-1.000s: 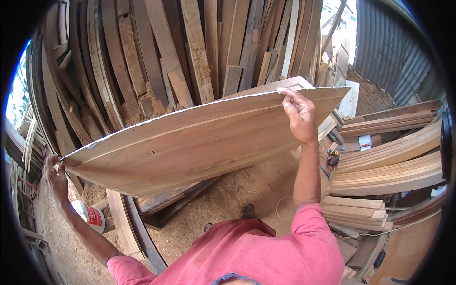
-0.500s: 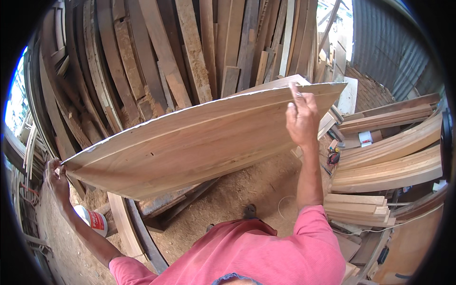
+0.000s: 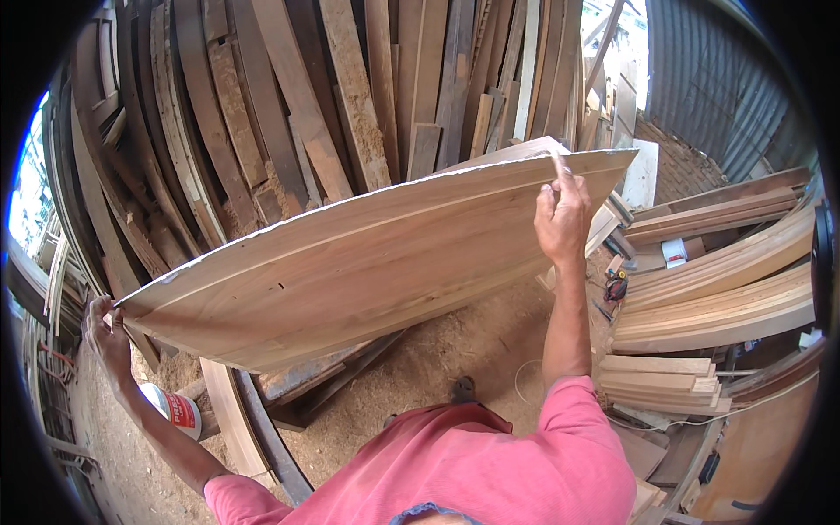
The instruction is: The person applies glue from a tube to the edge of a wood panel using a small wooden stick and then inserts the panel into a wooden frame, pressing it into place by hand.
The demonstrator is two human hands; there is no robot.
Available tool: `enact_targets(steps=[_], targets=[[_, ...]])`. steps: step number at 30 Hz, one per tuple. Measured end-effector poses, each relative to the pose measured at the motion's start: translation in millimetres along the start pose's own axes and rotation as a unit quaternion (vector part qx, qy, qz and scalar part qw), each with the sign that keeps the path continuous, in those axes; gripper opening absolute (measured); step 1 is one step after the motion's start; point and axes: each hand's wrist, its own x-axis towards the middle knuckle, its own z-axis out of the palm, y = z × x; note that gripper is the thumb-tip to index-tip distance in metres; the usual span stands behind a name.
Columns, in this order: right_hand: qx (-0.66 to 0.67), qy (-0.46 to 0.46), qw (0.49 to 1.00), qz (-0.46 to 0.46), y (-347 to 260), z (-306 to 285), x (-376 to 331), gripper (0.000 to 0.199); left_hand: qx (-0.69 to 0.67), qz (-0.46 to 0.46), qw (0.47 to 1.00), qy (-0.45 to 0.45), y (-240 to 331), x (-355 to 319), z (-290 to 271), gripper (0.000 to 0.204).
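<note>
Workshop backdrop: leaning planks fill the top of the frame; corrugated sheet at upper right; sawdust-coloured floor below.
Wooden panel: mid-frame in front of you, long and tilted, running from centre left to upper right; upper edge bowed, with a ragged white line along it; what bears it, can't tell.
Left hand: centre left; your thumb and fingers pinch the panel's left corner.
Right hand: right of centre, in front of the panel near its right end; your index finger stretches up to the white line, other fingers curled; firm contact, can't tell.
Bucket: lower left, white and red, beside your left forearm.
Curved boards: right side, stacked.
Short boards: lower right, piled just below those.
Your shirt: pink, bottom centre.
</note>
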Motion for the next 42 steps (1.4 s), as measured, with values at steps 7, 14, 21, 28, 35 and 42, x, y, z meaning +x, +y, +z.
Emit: enact_targets(steps=[7,14,21,28,35,42], targets=[[0.112,-0.072,0.987,-0.088,-35,3,-13,0.052,0.009,0.0,1.0,0.005,2,-1,7,0.028],[0.19,-0.125,0.973,-0.035,-63,4,-15,0.044,0.045,0.031,0.998,0.012,12,2,-7,0.035],[0.261,-0.221,0.938,-0.049,-163,28,-45,0.059,0.061,0.0,0.998,0.03,29,5,0,0.028],[0.314,-0.272,0.906,-0.085,-282,74,-70,0.078,0.061,0.001,0.998,0.036,23,2,-2,0.03],[0.283,-0.281,0.909,-0.119,-359,99,-79,0.086,0.07,0.023,0.996,0.05,24,-2,0,0.028],[0.294,-0.269,0.911,-0.108,-395,112,-85,0.093,0.077,0.028,0.995,0.053,27,-5,-5,0.027]])
